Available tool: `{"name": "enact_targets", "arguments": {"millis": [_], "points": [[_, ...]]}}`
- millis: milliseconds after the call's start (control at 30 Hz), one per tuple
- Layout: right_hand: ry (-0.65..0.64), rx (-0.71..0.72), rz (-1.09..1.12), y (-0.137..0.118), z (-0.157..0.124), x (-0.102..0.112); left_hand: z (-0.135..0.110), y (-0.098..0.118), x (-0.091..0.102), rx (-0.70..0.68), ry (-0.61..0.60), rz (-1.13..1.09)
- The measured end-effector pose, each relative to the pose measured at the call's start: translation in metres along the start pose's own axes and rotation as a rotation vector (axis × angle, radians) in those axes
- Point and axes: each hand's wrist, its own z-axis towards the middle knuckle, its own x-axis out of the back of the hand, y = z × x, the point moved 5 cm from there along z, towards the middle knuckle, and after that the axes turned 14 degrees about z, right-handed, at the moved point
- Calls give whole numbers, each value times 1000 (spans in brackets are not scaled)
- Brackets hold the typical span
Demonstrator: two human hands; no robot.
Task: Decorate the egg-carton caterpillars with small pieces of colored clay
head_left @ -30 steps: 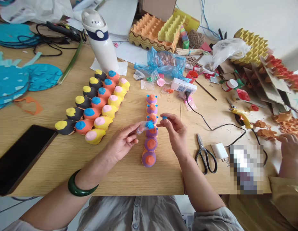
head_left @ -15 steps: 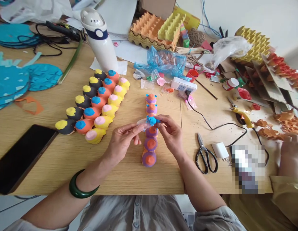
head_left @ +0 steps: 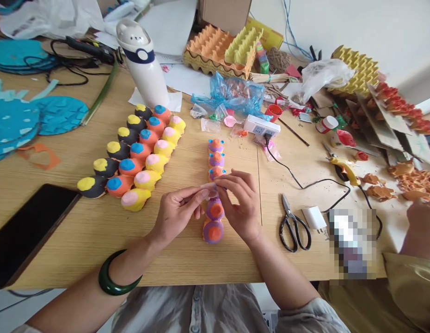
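Thumb and fingertips of my left hand (head_left: 176, 208) pinch a small clear plastic bag (head_left: 208, 187). My right hand (head_left: 242, 203) has its fingers closed at the other end of this bag; any blue clay there is hidden by the fingers. Beneath both hands runs a strip of egg-carton cups (head_left: 213, 232), covered in purple with orange tops. Its far cups carry little blue bits on their sides, while the nearest two show none. Left of it stand three rows of cups: black with yellow (head_left: 101, 165), orange with blue (head_left: 127, 166) and yellow with pink (head_left: 144, 177).
Black-handled scissors (head_left: 294, 222), a white charger (head_left: 314, 218) and a power strip (head_left: 261, 126) with its cable lie to the right. A dark phone (head_left: 31, 231) and white bottle (head_left: 147, 76) are at left. Another person's hand (head_left: 421, 226) rests at far right.
The blue clay seen between my hands is now out of sight behind my right fingers. My right hand has come in over the bag. The view has shifted slightly.
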Motion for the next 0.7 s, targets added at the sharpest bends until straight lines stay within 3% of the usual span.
{"name": "enact_targets", "arguments": {"millis": [100, 233, 333, 400, 567, 700], "points": [[106, -8, 51, 2, -1, 8, 0, 0, -1, 26, -2, -25], [-55, 13, 70, 9, -5, -1, 3, -4, -2, 78, -6, -108], [-112, -70, 147, 16, -8, -5, 4, -8, -2, 126, -1, -172], [-56, -198, 272, 20, -9, -3, 4, -9, -2, 135, -2, -178], [217, -720, 726, 37, -18, -3, 1, -11, -3, 158, -23, -168], [355, -883, 884, 46, -19, -3, 3, -14, -2, 215, 24, -212]]}}
